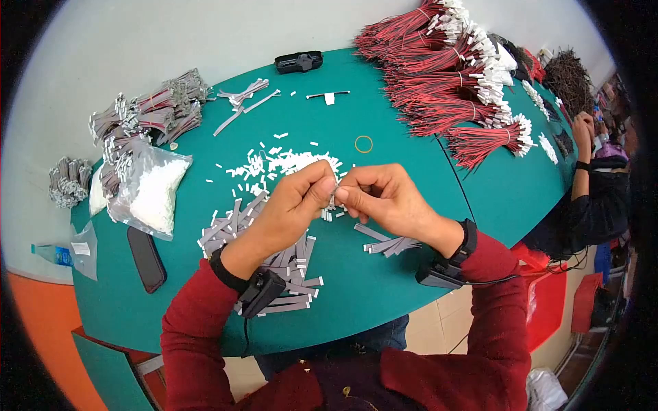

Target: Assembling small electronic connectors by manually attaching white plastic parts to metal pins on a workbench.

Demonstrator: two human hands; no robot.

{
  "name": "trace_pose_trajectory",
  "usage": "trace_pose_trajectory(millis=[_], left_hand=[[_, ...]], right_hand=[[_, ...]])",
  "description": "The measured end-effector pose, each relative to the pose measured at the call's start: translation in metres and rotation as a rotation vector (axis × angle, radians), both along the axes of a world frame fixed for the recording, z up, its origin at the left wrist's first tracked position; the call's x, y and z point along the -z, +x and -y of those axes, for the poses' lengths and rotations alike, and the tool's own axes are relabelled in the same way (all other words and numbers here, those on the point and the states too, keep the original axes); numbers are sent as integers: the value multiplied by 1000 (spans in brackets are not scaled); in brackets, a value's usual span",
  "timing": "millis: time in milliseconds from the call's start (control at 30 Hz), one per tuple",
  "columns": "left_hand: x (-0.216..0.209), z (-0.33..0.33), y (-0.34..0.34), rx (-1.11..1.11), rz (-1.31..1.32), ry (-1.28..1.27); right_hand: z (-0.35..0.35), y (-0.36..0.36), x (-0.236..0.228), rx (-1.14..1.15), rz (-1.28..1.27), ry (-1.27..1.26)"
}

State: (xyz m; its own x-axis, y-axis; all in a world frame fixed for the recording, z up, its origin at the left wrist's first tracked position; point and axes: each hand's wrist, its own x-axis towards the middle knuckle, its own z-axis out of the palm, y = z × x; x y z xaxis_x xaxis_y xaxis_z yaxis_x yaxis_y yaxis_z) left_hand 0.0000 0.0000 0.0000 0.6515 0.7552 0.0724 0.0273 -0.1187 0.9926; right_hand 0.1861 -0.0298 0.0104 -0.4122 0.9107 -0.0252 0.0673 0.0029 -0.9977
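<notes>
My left hand [296, 205] and my right hand [388, 203] meet over the middle of the green table [370, 308], thumbs and forefingers pinched together at one spot. Whatever sits between the fingertips is too small and covered to make out. Just beyond the hands spreads a loose heap of small white plastic pieces [291, 163], like connector housings. Short grey ribbon cables [291, 284] with white ends lie in a pile beneath and beside my left forearm. A smaller group of grey ribbon cables [391, 245] rests by my right wrist.
Bundled grey cables [154, 113] and a clear bag of white pieces [161, 195] stand at left, near a dark phone [146, 260]. Red-and-black wire bundles [439, 89] fill the far right. A rubber band [364, 144] lies beyond my hands. Another person [589, 185] sits at right.
</notes>
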Motion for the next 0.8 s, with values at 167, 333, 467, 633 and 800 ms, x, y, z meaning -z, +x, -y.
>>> trace_pose_trajectory(millis=[167, 333, 467, 633, 800], left_hand=[[6, 3, 4, -22, 46, 6], [10, 2, 6, -51, 46, 66], [5, -5, 3, 41, 117, -127], [0, -10, -4, 87, 119, -243], [1, -11, -4, 88, 29, -112]], right_hand=[[2, -2, 0, 34, 7, 33], [-1, -1, 4, 35, 28, 66], [-7, 2, 6, -2, -22, -5], [-8, 1, 2, -29, -35, -38], [-6, 0, 7, -15, -69, 19]])
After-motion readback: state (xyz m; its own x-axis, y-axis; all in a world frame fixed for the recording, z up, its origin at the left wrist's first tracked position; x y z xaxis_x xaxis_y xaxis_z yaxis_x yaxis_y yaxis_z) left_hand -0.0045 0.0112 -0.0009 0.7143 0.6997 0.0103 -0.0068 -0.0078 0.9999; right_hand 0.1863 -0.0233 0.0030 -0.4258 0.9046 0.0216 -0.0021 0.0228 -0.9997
